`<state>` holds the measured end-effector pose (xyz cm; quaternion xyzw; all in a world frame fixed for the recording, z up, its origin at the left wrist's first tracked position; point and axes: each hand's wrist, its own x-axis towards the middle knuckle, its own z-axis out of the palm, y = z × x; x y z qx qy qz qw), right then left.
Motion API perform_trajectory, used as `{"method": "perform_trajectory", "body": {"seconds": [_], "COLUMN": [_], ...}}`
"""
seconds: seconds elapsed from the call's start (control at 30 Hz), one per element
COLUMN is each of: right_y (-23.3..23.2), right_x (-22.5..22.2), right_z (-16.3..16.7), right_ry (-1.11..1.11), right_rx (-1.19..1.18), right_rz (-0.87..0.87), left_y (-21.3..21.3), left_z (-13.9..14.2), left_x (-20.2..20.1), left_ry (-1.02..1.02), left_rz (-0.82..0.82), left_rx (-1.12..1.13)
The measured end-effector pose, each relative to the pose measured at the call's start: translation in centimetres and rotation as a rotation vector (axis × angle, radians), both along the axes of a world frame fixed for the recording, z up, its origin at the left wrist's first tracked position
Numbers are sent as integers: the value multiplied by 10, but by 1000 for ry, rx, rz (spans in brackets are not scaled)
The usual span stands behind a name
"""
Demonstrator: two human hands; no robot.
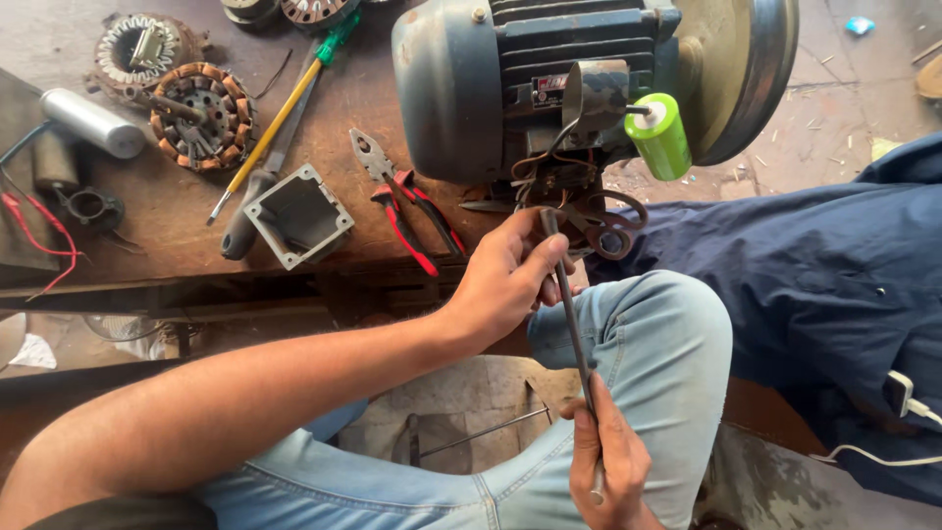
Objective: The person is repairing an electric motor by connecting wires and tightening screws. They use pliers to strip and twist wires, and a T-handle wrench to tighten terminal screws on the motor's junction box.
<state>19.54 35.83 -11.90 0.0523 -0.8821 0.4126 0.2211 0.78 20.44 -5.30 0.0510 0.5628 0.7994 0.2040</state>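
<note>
— Any room left around the motor (491, 79)?

— Little. The red-handled pliers (407, 211) lie just left of its terminal wires, and the grey metal box (299, 216) sits beside them on the table (157, 221).

— And lower down?

— The long rod (569, 304) runs between both hands, crossing the raised knee (657, 334). The knee fills the space under the motor, and a dark blue garment (824, 285) crowds the right.

— Further left?

— Screwdriver (280, 113), copper-wound stator (201, 116) and silver cylinder (93, 123); bare wood shows only between them.
</note>
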Motion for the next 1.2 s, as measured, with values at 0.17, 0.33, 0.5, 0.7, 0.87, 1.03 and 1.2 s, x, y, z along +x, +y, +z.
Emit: {"method": "perform_trajectory", "body": {"seconds": [0.17,0.33,0.5,0.7,0.87,1.03,1.2], "right_y": [-10,-9,-11,-13,-13,-14,-12], "right_x": [-4,-15,-24,-34,-37,-35,-18], "right_z": [-1,5,8,11,16,16,13], "right_ry": [91,70,41,87,111,82,-302], "right_rx": [33,53,92,156,247,188,-346], "right_rz": [-31,-9,-12,-1,24,8,-155], "left_y": [-6,-2,3,4,2,3,4], "left_z": [-17,-17,-28,-36,-35,-34,-19], "left_x": [4,-3,-13,-19,-21,-23,-7], "left_ry": [59,-9,-56,-89,-95,-68,98], "left_rz": [-7,61,57,58,67,85,221], "left_rx": [1,63,82,135,99,27,-94]}}
